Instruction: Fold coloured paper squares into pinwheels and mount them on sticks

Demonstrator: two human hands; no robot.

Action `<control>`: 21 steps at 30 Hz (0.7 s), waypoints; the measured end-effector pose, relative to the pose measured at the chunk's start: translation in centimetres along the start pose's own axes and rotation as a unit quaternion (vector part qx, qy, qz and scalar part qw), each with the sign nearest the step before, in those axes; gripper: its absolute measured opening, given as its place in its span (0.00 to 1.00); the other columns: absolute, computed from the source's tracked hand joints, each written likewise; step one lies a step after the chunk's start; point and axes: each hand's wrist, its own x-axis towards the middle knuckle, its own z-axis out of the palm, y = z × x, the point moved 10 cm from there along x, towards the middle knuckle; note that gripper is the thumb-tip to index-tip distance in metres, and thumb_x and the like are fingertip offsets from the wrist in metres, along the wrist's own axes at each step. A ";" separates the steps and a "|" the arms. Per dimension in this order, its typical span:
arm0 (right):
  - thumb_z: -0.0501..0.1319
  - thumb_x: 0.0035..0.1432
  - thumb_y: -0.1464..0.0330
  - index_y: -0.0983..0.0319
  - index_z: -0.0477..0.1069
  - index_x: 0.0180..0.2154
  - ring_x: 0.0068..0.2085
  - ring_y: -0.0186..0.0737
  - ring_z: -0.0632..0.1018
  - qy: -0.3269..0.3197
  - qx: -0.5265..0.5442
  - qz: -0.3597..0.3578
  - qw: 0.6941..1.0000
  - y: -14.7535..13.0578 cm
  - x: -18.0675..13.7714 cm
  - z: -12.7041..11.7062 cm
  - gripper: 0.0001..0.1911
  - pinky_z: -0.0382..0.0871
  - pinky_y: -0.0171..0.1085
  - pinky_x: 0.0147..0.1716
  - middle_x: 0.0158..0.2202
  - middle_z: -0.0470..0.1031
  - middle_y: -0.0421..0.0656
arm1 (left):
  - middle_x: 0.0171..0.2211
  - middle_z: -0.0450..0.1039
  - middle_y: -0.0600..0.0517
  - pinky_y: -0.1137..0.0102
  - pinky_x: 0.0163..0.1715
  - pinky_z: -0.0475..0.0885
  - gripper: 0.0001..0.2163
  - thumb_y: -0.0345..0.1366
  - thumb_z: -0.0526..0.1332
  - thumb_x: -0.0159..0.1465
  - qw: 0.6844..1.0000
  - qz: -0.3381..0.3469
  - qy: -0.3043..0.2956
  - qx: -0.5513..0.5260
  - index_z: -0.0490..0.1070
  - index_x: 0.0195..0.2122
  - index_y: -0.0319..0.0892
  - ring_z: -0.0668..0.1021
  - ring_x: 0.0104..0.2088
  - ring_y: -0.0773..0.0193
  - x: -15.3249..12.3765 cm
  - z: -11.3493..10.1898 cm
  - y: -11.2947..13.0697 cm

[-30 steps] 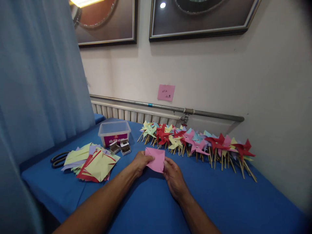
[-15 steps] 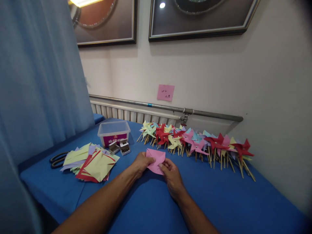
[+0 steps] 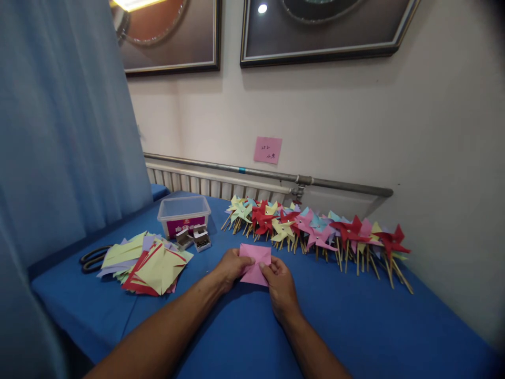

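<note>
A square of pink paper (image 3: 255, 272) is held between my two hands above the blue cloth, with its face toward me. My left hand (image 3: 232, 267) grips its left side, thumb lying across the front near the middle. On the right side my right hand (image 3: 279, 281) pinches it, thumb in front and fingers curled behind. Creases or slits run in toward the centre; I cannot tell which. To the left lies a loose pile of cut paper sheets (image 3: 161, 268) in yellow, red, green and purple. Small open boxes (image 3: 202, 239) of metal pins or tacks sit beyond my left hand.
Several paper pinwheels (image 3: 282, 230) on wooden sticks lie along the back right of the blue-covered table (image 3: 355, 321). A clear plastic tub (image 3: 184, 207) stands behind the boxes. Scissors (image 3: 93, 259) lie partly under the paper pile. A blue curtain (image 3: 71, 121) hangs at the left.
The pink paper has gone from curved and bent to nearly flat and square. Both hands have shifted slightly on it, the right thumb moving a little up and right.
</note>
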 end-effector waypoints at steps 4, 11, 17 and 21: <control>0.79 0.45 0.59 0.58 0.77 0.42 0.36 0.48 0.84 0.011 -0.008 -0.002 1.000 0.0 0.0 -0.3 0.23 0.78 0.45 0.41 0.36 0.86 0.43 | 0.23 0.77 0.49 0.70 0.28 0.69 0.11 0.33 0.70 0.42 1.000 -0.001 -0.019 -0.005 0.78 0.28 0.35 0.74 0.22 0.65 -0.1 0.4 0.1; 0.78 0.45 0.61 0.59 0.77 0.41 0.33 0.44 0.82 0.007 -0.026 -0.009 1.000 0.2 0.0 -0.2 0.22 0.75 0.41 0.37 0.33 0.84 0.41 | 0.21 0.75 0.50 0.71 0.25 0.66 0.09 0.33 0.71 0.44 1.000 -0.004 -0.011 0.007 0.78 0.27 0.36 0.72 0.21 0.66 -0.1 0.2 -0.1; 0.77 0.45 0.59 0.59 0.76 0.39 0.31 0.42 0.80 0.031 -0.049 -0.026 0.998 0.2 0.2 -0.8 0.20 0.73 0.39 0.35 0.33 0.83 0.40 | 0.27 0.81 0.46 0.69 0.31 0.72 0.17 0.31 0.74 0.38 0.999 0.001 -0.047 -0.025 0.81 0.32 0.34 0.77 0.26 0.63 -0.6 1.3 0.3; 0.77 0.44 0.59 0.59 0.76 0.37 0.31 0.41 0.79 0.035 -0.058 -0.028 0.997 0.0 0.2 -0.8 0.21 0.72 0.38 0.35 0.31 0.82 0.40 | 0.29 0.81 0.47 0.70 0.31 0.71 0.20 0.29 0.75 0.35 0.999 0.005 -0.036 0.004 0.81 0.33 0.33 0.77 0.26 0.64 -0.8 1.2 0.5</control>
